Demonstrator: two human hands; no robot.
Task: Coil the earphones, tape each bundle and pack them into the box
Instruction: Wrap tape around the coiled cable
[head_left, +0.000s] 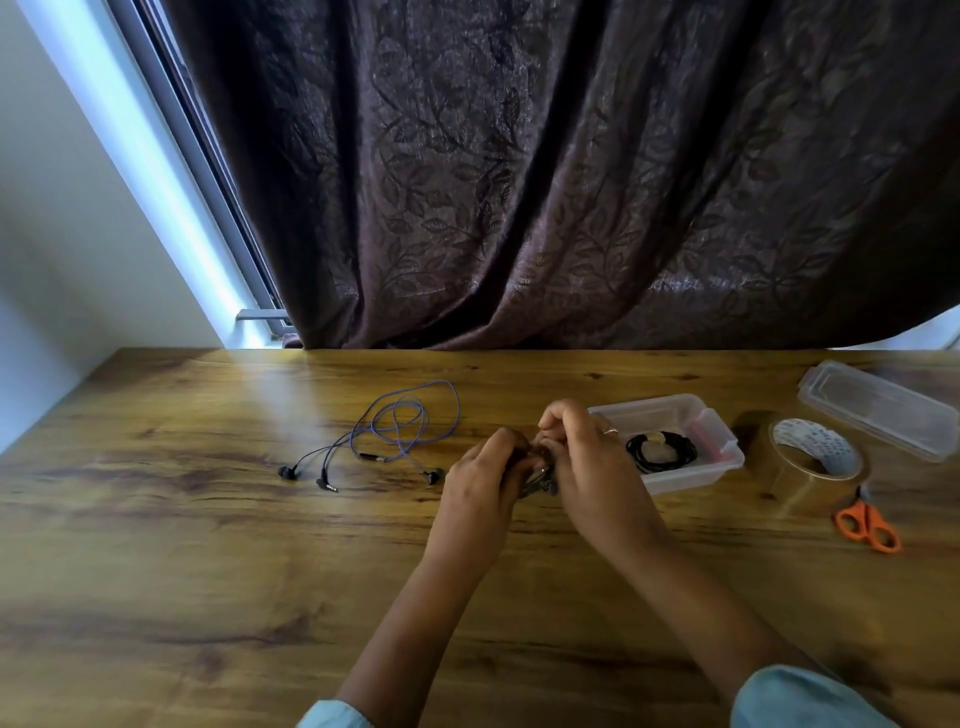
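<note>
A dark leaf-patterned curtain (571, 171) hangs behind the wooden tabletop (208, 545). At right lie a clear lid (878, 408), a tape roll (815, 462) and orange scissors (867, 525). The clear box (722, 457) holds one black coiled bundle (662, 451). Purple earphones (384, 436) sprawl loose at left, earbuds nearest the person. Between them, the left hand (483, 483) and right hand (587, 467) pinch a small earphone bundle (540, 480); its axis is hidden.
</note>
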